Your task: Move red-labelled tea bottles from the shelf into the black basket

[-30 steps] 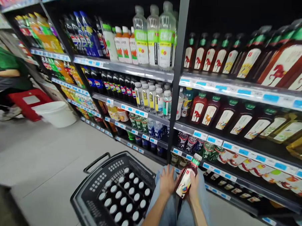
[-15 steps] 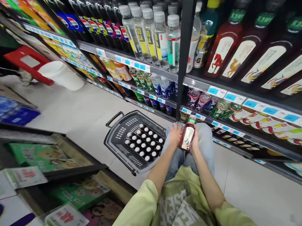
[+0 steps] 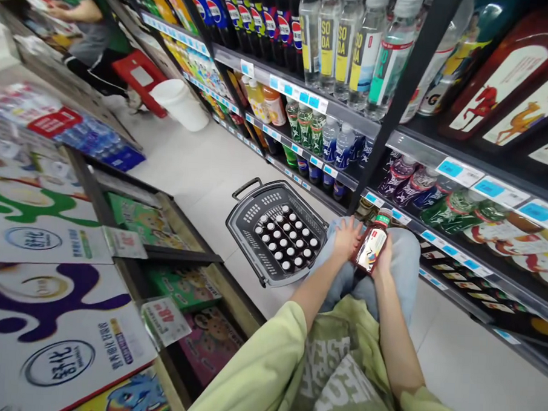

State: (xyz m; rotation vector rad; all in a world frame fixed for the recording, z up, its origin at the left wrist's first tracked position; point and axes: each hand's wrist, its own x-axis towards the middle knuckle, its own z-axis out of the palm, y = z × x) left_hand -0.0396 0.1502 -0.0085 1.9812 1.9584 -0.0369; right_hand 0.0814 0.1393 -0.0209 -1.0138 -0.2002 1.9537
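Between my knees, my right hand (image 3: 383, 260) is closed around a bottle of dark reddish-brown drink (image 3: 371, 248). It has a green-banded neck and a white picture label facing up, and its top leans away from me. My left hand (image 3: 346, 239) rests on my left knee with its fingers spread, right beside the bottle; whether the fingertips touch it I cannot tell. On the floor to my left stands a dark grey shopping basket (image 3: 252, 200). Rows of dark bottles with white caps (image 3: 287, 235) stand upright in it.
Drink shelves (image 3: 346, 108) run along the front and right, behind a black post (image 3: 408, 90). Boxed goods (image 3: 46, 317) are stacked close on my left. Further off are a white bucket (image 3: 181, 104), a red stool (image 3: 138, 78) and a person in green (image 3: 89, 22).
My view has turned left, so the shelves, basket and hands appear further right. The person in green has come into view. My right hand still holds the bottle, which now leans more in the picture.
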